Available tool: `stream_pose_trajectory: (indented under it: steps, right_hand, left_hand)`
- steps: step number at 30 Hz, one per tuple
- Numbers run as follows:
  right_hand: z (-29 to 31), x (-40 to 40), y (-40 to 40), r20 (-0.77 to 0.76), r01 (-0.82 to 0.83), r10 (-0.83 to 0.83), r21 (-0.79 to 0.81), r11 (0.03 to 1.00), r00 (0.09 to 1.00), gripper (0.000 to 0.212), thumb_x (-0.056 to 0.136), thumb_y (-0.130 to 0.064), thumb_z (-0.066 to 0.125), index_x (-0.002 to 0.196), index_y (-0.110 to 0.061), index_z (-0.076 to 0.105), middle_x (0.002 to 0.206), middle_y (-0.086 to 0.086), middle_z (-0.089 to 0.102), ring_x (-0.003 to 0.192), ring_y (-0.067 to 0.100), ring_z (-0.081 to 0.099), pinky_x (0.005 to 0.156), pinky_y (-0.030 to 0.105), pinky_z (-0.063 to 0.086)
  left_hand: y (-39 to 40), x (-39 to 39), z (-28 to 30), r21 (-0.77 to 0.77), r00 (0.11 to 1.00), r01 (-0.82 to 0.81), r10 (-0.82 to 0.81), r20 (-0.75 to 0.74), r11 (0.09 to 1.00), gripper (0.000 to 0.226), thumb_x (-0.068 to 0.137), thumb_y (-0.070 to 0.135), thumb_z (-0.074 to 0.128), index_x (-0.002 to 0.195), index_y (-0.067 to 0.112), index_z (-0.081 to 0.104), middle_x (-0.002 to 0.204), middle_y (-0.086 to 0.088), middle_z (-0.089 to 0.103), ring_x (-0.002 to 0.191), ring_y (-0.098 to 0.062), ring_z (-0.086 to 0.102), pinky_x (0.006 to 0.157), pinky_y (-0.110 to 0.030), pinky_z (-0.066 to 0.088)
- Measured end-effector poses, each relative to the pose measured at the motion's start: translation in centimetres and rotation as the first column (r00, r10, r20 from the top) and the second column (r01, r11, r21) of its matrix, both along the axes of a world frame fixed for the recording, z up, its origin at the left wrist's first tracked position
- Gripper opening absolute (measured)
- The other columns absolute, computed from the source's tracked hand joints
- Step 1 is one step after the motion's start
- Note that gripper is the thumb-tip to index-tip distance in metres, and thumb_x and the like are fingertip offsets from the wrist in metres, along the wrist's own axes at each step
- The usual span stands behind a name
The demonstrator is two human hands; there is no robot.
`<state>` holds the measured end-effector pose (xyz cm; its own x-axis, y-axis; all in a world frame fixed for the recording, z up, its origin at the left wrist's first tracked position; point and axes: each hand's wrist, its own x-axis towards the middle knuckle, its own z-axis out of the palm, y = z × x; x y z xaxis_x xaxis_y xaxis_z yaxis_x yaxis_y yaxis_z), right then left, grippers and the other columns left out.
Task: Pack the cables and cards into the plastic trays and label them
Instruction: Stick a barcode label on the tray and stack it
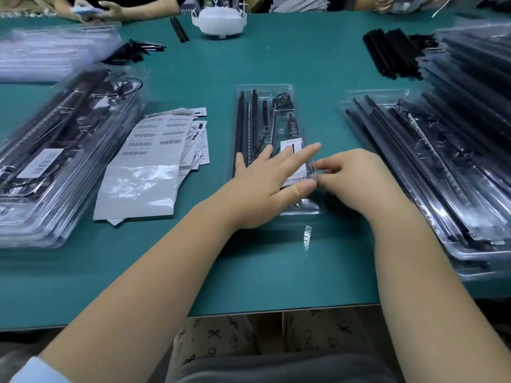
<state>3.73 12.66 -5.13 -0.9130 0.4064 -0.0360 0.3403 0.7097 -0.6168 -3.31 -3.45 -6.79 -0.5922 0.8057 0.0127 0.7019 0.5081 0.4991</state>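
Note:
A clear plastic tray [264,91] lies in the middle of the green table, filled with black rods, a cable and a white card [290,146]. My left hand [265,186] rests flat on the tray's near half, fingers straight and spread over the card. My right hand [356,178] is at the tray's right edge, with curled fingers pinching that clear plastic rim next to my left thumb. A small strip of clear tape [307,236] lies on the table just in front of the tray.
A stack of packed trays [63,150] lies at the left, beside loose barcode label sheets [154,150]. Another pile of filled trays [431,167] is at the right. Black rods [387,53] lie at the back; other people's hands work at the far edge.

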Motion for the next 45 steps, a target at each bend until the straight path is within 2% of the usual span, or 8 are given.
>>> stream_pose_trajectory:
  steps: [5,12,18,24,31,35,40,45]
  right_hand:
    - [-1.3,-0.6,-1.0,0.056,-0.036,0.021,0.279,0.959,0.998,0.034,0.09,-0.029,0.051,0.121,-0.037,0.06,0.101,-0.001,0.059,0.09,0.023,0.052,0.069,0.031,0.039]
    - [-1.6,-1.0,-0.8,0.085,-0.004,-0.015,0.226,0.974,0.996,0.039,0.087,-0.036,0.052,0.125,-0.044,0.053,0.101,-0.002,0.051,0.086,0.02,0.046,0.069,0.032,0.036]
    - [-1.1,-1.6,-0.9,0.282,-0.152,0.057,0.33,0.932,0.958,0.014,0.091,-0.027,0.039,0.08,-0.034,0.036,0.083,-0.006,0.029,0.064,0.013,0.039,0.052,0.03,0.026]
    - [-0.3,-1.6,0.2,0.205,-0.235,0.204,0.141,0.962,0.957,0.035,0.094,-0.028,0.039,0.069,-0.048,0.053,0.081,-0.004,0.04,0.07,0.024,0.052,0.06,0.033,0.041]
    - [-0.1,-1.9,1.2,0.103,-0.16,0.168,-0.08,0.984,0.98,0.03,0.085,-0.038,0.057,0.065,-0.059,0.064,0.05,-0.008,0.053,0.036,0.012,0.049,0.039,0.019,0.043]
    - [-1.6,-1.9,0.9,-0.084,0.031,-0.063,-0.34,0.94,0.994,0.02,0.08,-0.019,0.071,0.072,-0.037,0.073,0.063,-0.002,0.066,0.042,0.013,0.049,0.049,0.026,0.049]
    - [-1.2,-1.6,1.8,-0.069,-0.002,-0.048,-0.587,0.81,0.996,0.021,0.091,-0.005,0.058,0.086,-0.021,0.071,0.063,-0.002,0.064,0.044,0.007,0.055,0.046,0.018,0.049]
    - [-0.9,-2.3,1.6,0.013,0.127,-0.154,-0.633,0.763,0.988,0.015,0.089,-0.025,0.061,0.085,-0.016,0.072,0.079,-0.001,0.051,0.051,0.008,0.045,0.044,0.018,0.045]
  left_hand:
    - [0.0,0.1,-0.1,-0.002,1.0,0.006,-0.006,-0.005,1.0,0.062,0.085,0.07,0.015,0.144,0.055,0.005,0.16,0.006,0.011,0.147,-0.025,-0.002,0.11,-0.066,-0.007]
    - [-0.1,0.0,-0.3,0.03,1.0,0.0,0.0,0.008,1.0,0.056,0.09,0.068,0.02,0.144,0.056,0.008,0.16,0.008,0.012,0.148,-0.023,-0.002,0.11,-0.065,-0.008]
    - [0.0,0.0,-0.4,0.018,1.0,-0.002,0.003,-0.01,1.0,0.065,0.083,0.074,0.018,0.144,0.054,0.012,0.16,0.007,0.012,0.147,-0.023,-0.001,0.11,-0.066,-0.007]
    - [0.2,0.0,-0.5,-0.014,0.996,-0.047,0.046,-0.071,0.999,0.097,0.07,0.082,0.032,0.15,0.027,0.019,0.156,0.009,0.023,0.147,-0.016,0.006,0.114,-0.062,-0.002]
    - [0.2,-0.4,-0.5,-0.024,0.996,-0.056,0.054,-0.069,0.998,0.07,0.081,0.06,0.032,0.146,0.032,0.03,0.155,0.015,0.025,0.146,-0.012,0.009,0.115,-0.057,-0.003]
    - [0.3,-0.5,-0.6,-0.03,0.991,-0.096,0.092,-0.094,0.995,0.071,0.075,0.064,0.037,0.142,0.039,0.034,0.152,0.019,0.028,0.144,-0.007,0.012,0.116,-0.054,0.0]
    - [0.4,-0.7,-0.7,-0.036,0.993,-0.082,0.078,-0.088,0.996,0.071,0.075,0.066,0.037,0.142,0.041,0.032,0.153,0.02,0.026,0.144,-0.007,0.011,0.116,-0.053,-0.001]
    - [0.3,-0.8,-1.0,-0.042,0.993,-0.064,0.059,-0.098,0.997,0.073,0.078,0.068,0.034,0.145,0.039,0.028,0.155,0.02,0.023,0.145,-0.007,0.009,0.115,-0.052,-0.004]
